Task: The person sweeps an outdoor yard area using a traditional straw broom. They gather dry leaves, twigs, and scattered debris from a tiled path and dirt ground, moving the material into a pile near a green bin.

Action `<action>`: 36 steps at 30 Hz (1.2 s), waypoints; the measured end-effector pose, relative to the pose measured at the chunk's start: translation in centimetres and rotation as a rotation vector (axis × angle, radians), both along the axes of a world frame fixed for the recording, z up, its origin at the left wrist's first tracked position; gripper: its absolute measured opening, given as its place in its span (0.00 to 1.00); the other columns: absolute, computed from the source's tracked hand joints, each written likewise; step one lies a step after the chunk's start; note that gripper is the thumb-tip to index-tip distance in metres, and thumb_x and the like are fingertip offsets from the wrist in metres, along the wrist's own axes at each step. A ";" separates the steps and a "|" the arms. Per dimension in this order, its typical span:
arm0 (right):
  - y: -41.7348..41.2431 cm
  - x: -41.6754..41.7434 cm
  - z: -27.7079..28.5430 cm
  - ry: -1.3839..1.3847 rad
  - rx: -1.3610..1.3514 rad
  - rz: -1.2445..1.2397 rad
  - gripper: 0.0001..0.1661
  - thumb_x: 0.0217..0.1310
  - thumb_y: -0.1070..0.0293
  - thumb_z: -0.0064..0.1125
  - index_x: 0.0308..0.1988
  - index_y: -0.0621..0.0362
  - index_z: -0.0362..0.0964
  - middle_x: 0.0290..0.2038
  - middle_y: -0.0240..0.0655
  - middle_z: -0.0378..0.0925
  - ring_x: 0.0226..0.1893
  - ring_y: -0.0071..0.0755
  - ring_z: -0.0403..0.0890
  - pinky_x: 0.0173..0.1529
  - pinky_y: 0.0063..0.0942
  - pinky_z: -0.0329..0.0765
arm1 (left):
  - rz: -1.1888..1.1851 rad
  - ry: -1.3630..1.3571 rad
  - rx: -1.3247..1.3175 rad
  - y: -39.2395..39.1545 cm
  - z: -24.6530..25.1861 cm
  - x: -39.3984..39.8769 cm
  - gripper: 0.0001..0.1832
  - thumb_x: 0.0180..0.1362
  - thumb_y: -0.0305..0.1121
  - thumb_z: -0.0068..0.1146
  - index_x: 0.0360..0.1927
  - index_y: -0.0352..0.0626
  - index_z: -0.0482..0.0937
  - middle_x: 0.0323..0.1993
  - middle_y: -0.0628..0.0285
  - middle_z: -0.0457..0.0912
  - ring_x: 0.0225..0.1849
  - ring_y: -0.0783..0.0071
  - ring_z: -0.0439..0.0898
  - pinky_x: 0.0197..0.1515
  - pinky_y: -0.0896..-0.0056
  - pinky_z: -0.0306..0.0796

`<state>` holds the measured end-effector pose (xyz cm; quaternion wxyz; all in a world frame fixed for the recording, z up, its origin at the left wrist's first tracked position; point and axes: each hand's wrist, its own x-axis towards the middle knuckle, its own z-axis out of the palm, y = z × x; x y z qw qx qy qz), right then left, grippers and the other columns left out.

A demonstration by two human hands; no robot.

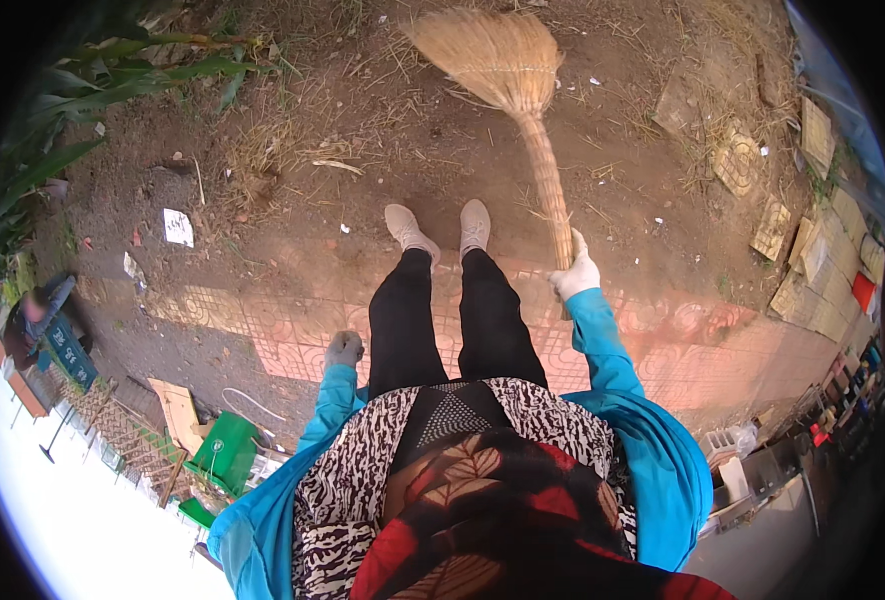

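A straw hand broom (544, 161) extends away from me, with its bristles fanned out over the dirt ground. My right hand (577, 271), in a pale glove, is closed around the lower end of its handle. My left hand (345, 349), in a greyish glove, hangs beside my left thigh with its fingers curled; I see nothing in it. Between the broom and my left hand are my two beige shoes, standing where the dirt meets the pink paving tiles (307, 330). Straw and small white scraps are scattered on the dirt around the broom head.
Corn-like plants (75, 86) lean in at the upper left. A person (37, 322) is at the far left near a blue sign. A green bin (221, 454) stands at the lower left. Stacked paving tiles (817, 289) lie at the right, beside crowded items. A white paper (178, 227) lies left.
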<state>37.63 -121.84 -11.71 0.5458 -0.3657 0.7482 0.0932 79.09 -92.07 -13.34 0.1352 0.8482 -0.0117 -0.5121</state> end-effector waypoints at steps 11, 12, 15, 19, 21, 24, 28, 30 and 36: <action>-23.6 -7.3 -14.1 0.419 -0.324 -0.277 0.32 0.39 0.73 0.72 0.47 0.62 0.67 0.31 0.44 0.80 0.28 0.45 0.83 0.30 0.39 0.80 | -0.581 0.146 0.009 -4.5 -6.0 0.9 0.15 0.53 0.43 0.57 0.40 0.46 0.80 0.31 0.55 0.82 0.35 0.62 0.82 0.41 0.63 0.74; -21.9 -3.4 -15.3 0.512 -0.299 -0.107 0.38 0.35 0.68 0.75 0.50 0.60 0.67 0.37 0.43 0.80 0.37 0.43 0.83 0.38 0.36 0.80 | -0.459 0.170 0.021 -3.9 -5.2 1.9 0.14 0.54 0.41 0.57 0.40 0.45 0.80 0.29 0.57 0.82 0.32 0.67 0.81 0.38 0.66 0.74; -13.9 5.5 -14.0 0.411 -0.098 0.244 0.59 0.40 0.64 0.68 0.69 0.52 0.43 0.47 0.50 0.77 0.50 0.49 0.79 0.53 0.36 0.75 | -0.198 0.198 0.051 -4.4 -3.5 3.9 0.11 0.55 0.38 0.58 0.37 0.43 0.80 0.25 0.62 0.80 0.24 0.77 0.77 0.28 0.74 0.72; -6.7 13.1 -4.5 -0.007 0.255 0.386 0.54 0.48 0.70 0.55 0.71 0.51 0.36 0.45 0.55 0.77 0.47 0.54 0.79 0.51 0.39 0.75 | 0.043 0.192 0.046 -3.9 -3.7 6.5 0.11 0.54 0.38 0.59 0.36 0.43 0.80 0.23 0.63 0.79 0.22 0.77 0.76 0.24 0.75 0.70; -6.5 14.7 -1.3 -0.105 0.241 0.615 0.53 0.46 0.72 0.58 0.70 0.50 0.42 0.43 0.55 0.77 0.45 0.55 0.79 0.49 0.40 0.75 | 0.013 0.156 0.137 -4.3 -4.4 6.4 0.11 0.54 0.38 0.58 0.36 0.42 0.80 0.22 0.63 0.79 0.22 0.77 0.76 0.24 0.75 0.70; -8.0 15.2 0.7 -0.279 0.087 0.795 0.46 0.47 0.68 0.61 0.66 0.49 0.53 0.42 0.53 0.78 0.44 0.54 0.80 0.48 0.42 0.75 | -0.119 0.141 0.195 -6.0 -5.4 6.5 0.14 0.54 0.42 0.56 0.37 0.44 0.80 0.21 0.63 0.80 0.22 0.76 0.77 0.25 0.71 0.71; -10.1 14.6 2.3 -0.237 0.112 0.917 0.46 0.44 0.68 0.62 0.65 0.49 0.53 0.38 0.54 0.79 0.42 0.55 0.80 0.46 0.41 0.76 | -0.291 0.110 0.132 -9.6 -6.1 6.2 0.13 0.54 0.41 0.55 0.37 0.44 0.81 0.21 0.63 0.80 0.23 0.75 0.78 0.28 0.71 0.72; -12.0 12.4 3.6 -0.244 0.073 0.916 0.47 0.44 0.66 0.63 0.65 0.48 0.53 0.38 0.55 0.79 0.41 0.55 0.81 0.46 0.42 0.76 | -0.248 0.109 0.076 -10.3 -6.8 6.1 0.13 0.54 0.41 0.56 0.36 0.43 0.80 0.21 0.63 0.80 0.23 0.76 0.77 0.27 0.71 0.72; -18.9 -0.7 0.6 0.014 0.089 0.730 0.51 0.41 0.66 0.64 0.66 0.45 0.52 0.41 0.51 0.79 0.46 0.53 0.79 0.50 0.42 0.75 | 0.006 0.075 0.120 -16.9 -7.5 0.4 0.14 0.57 0.41 0.56 0.37 0.41 0.77 0.21 0.60 0.77 0.21 0.74 0.76 0.22 0.73 0.69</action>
